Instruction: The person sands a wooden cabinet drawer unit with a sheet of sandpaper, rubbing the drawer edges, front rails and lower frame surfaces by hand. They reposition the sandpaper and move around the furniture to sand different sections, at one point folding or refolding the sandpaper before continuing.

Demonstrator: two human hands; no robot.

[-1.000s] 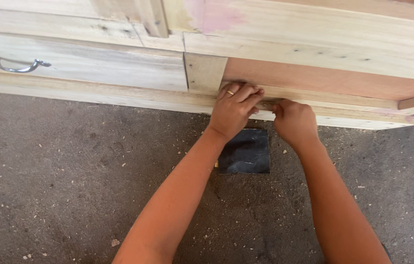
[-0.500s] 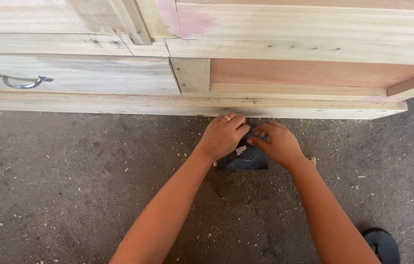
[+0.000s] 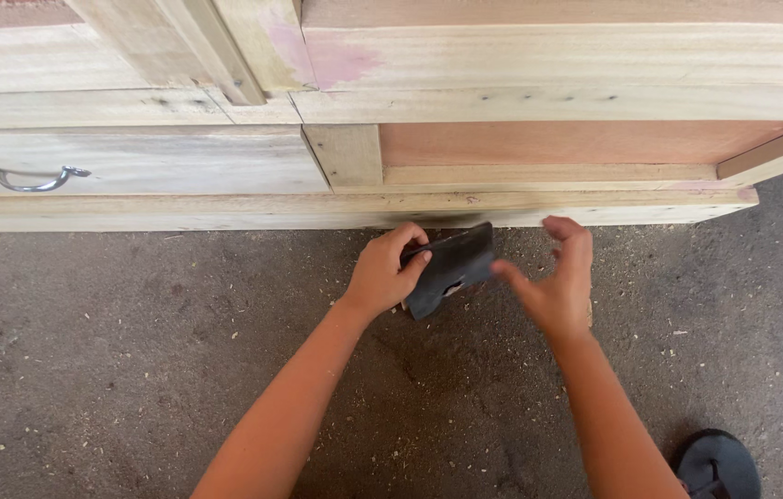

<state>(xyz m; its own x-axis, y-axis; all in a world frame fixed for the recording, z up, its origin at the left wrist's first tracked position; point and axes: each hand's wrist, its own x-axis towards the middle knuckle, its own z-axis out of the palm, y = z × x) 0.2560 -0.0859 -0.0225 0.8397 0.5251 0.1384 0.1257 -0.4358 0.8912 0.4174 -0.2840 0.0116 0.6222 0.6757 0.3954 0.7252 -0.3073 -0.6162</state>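
Note:
My left hand [image 3: 385,273] grips a dark, bent sheet of sandpaper [image 3: 451,265] by its left edge, lifted a little off the floor. Just to its right, my right hand [image 3: 558,277] is held with fingers spread, its thumb touching or nearly touching the sheet's right edge. Both hands are in front of the bottom rail [image 3: 225,211] of a bare wooden cabinet, below an open drawer bay [image 3: 558,148] lined with reddish board.
A closed drawer with a metal handle [image 3: 33,177] is at the left of the cabinet. The floor [image 3: 133,370] is rough grey concrete strewn with wood dust. A dark sandal [image 3: 716,465] shows at the bottom right.
Both hands dropped from the cabinet's lower rail to the dark sheet on the floor. My left hand picked it up; my right hand let go and spread open.

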